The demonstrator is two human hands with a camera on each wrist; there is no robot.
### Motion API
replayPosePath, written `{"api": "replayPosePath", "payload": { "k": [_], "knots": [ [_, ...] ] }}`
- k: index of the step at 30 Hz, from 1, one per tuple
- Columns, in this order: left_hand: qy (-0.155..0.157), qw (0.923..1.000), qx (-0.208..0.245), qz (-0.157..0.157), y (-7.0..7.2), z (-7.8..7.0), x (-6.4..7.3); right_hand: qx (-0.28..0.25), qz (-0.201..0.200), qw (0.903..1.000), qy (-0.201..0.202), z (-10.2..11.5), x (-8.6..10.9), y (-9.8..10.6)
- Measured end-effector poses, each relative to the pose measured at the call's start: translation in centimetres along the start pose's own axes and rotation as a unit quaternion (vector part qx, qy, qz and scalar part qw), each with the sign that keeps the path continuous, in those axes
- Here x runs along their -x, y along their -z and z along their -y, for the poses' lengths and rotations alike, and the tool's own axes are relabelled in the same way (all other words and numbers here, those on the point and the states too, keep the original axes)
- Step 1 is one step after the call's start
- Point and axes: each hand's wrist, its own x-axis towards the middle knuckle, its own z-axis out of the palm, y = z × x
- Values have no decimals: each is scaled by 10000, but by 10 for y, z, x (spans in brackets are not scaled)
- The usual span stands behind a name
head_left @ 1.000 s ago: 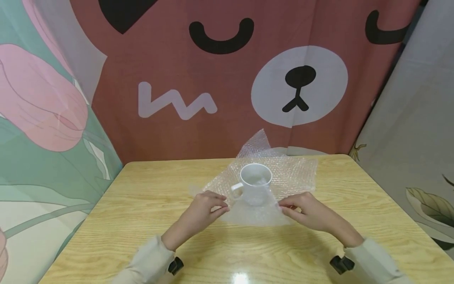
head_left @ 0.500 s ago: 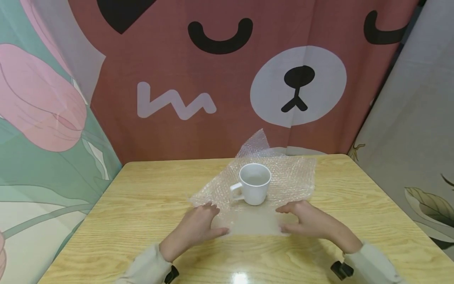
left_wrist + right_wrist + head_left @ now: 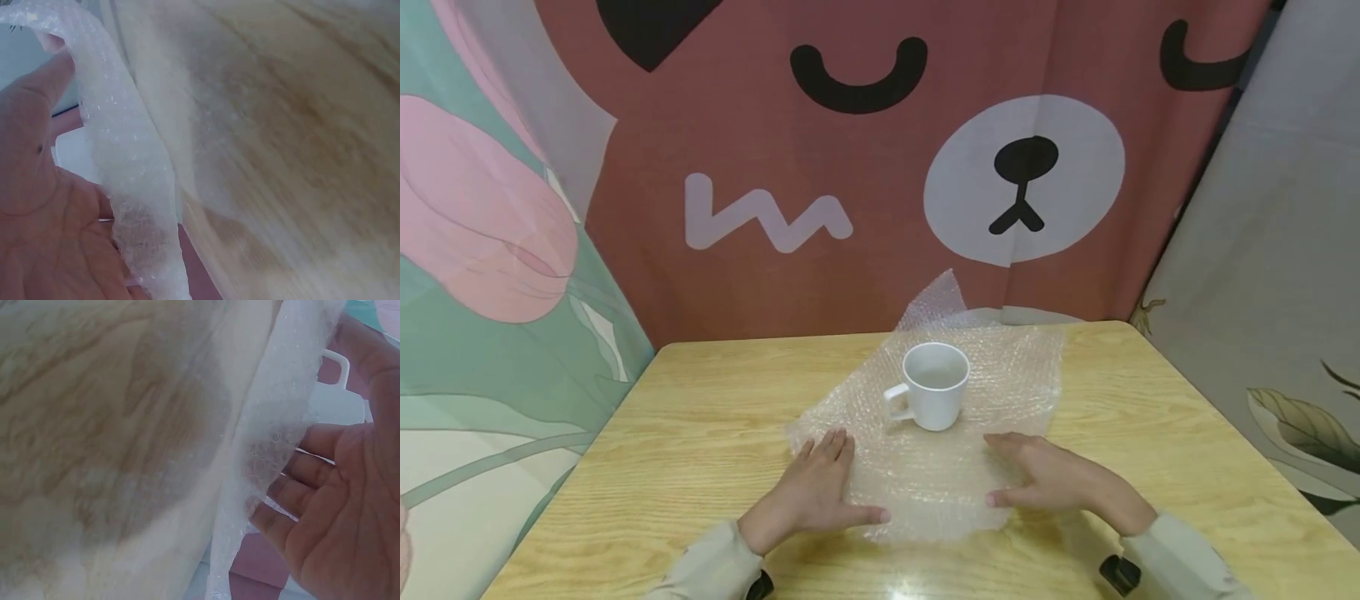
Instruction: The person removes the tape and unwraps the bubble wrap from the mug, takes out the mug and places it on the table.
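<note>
A white mug [image 3: 937, 387] stands upright on a sheet of bubble wrap [image 3: 925, 475], its handle toward the left. The sheet lies spread over the table, its near edge slightly crumpled. My left hand [image 3: 816, 492] rests on the sheet's left side with fingers straight and thumb stretched toward the middle. On the right side my right hand [image 3: 1052, 475] touches the sheet, fingers extended and thumb apart. Both wrist views show the palms beside the bubble wrap [image 3: 131, 156], with the mug [image 3: 337, 403] partly behind it in the right wrist view.
The wooden table [image 3: 715, 400] stretches out on both sides of the sheet. A back corner of the bubble wrap [image 3: 936, 302] stands up against the curtain [image 3: 760, 292] behind the table. Each sleeve carries a small black device [image 3: 1120, 575].
The near flap of bubble wrap, earlier pinched up in front of the mug by both hands, now lies flat toward the near edge. Both hands have let go and spread their fingers.
</note>
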Motion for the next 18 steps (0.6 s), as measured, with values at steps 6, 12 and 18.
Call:
{"api": "replayPosePath", "payload": {
  "k": [6, 12, 18],
  "knots": [
    [106, 9998, 40, 187, -7, 3, -1, -125, 464, 9984, -289, -2, 2, -7],
    [139, 9985, -192, 488, -10, 3, -1, -115, 806, 9944, -670, -2, 4, -13],
    [109, 9965, -429, 706, -10, 1, -1, 108, 861, 9946, -563, -3, 2, -13]
  ]
}}
